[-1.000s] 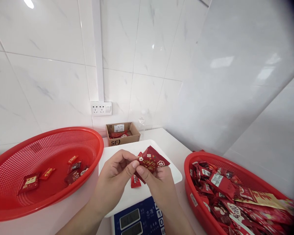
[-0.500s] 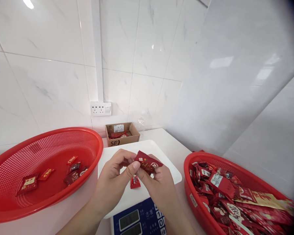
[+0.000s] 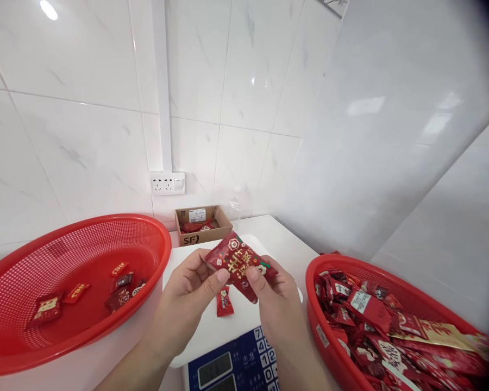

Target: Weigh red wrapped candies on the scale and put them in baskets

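Watching, I see the left hand [image 3: 187, 296] and the right hand [image 3: 283, 304] both pinching one maroon snack packet [image 3: 238, 263], apparently unopened, above the electronic scale [image 3: 207, 336]; one small red packet [image 3: 224, 302] already lies there, several packets are in the left basket [image 3: 106, 239], many remain in the right basket [image 3: 326, 355]

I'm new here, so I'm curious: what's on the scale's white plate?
On the white plate lies a red packet. The left hand and right hand hold a dark red packet in front, covering some of the plate; anything hidden there cannot be seen.
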`<state>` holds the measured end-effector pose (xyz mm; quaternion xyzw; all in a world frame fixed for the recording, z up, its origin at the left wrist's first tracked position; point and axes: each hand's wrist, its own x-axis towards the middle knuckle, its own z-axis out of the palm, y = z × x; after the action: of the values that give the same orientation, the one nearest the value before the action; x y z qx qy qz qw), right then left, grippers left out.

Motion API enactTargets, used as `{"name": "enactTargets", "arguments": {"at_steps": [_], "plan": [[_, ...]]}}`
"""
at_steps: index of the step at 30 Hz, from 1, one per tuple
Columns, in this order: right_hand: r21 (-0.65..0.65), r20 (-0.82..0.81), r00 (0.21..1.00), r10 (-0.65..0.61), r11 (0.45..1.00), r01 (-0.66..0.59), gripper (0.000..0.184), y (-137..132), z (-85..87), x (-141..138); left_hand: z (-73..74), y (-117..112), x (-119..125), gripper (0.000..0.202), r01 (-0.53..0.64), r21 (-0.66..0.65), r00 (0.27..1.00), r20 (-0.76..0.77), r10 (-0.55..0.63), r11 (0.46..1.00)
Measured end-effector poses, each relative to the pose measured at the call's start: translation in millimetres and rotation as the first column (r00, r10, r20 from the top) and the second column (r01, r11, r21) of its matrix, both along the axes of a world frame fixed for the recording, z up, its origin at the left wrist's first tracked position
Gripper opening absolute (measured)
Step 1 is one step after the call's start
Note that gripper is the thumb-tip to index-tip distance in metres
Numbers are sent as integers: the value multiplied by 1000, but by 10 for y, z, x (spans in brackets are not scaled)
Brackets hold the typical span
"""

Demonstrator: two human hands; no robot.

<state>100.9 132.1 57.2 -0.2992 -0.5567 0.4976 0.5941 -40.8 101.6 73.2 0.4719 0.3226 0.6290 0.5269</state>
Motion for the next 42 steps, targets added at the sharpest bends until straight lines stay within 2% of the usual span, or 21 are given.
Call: {"name": "enactTargets", "arguments": {"at_steps": [4, 7, 13, 17, 23, 28, 32, 35, 42], "plan": [[103, 142, 990, -3, 995, -12, 35, -35, 53, 2, 4, -14, 40, 19, 46, -17, 998, 52, -45, 999], [124, 215, 976, 17, 991, -44, 36, -87, 103, -4, -20, -11, 77, 18, 41, -10, 997, 73, -40, 999], [152, 118, 992, 52, 986, -70, 44, -120, 56, 1, -41, -22, 99, 17, 128, -3, 989, 80, -128, 992], [148, 25, 996, 83, 985, -86, 44, -160, 7, -28, -48, -41, 89, 21, 135, -22, 987, 97, -132, 991], [107, -5, 999, -36, 994, 36, 41, -171, -81, -103, -75, -60, 134, 20, 181, -46, 982, 58, -178, 982], [161, -24, 998, 51, 986, -47, 43, -121, -127, -81, -38, -92, 166, 19, 248, -16, 969, 16, -248, 969], [119, -45, 998, 39, 992, -33, 42, -147, -78, -98, -1, -93, 154, 19, 244, 22, 970, -22, -244, 970], [88, -26, 997, 72, 994, -69, 46, -174, -51, -125, 2, -79, 138, 23, 232, 25, 971, -60, -230, 972], [136, 59, 997, 41, 989, -48, 46, -177, -77, -115, -3, -67, 118, 30, 183, 44, 976, -131, -176, 982]]}}
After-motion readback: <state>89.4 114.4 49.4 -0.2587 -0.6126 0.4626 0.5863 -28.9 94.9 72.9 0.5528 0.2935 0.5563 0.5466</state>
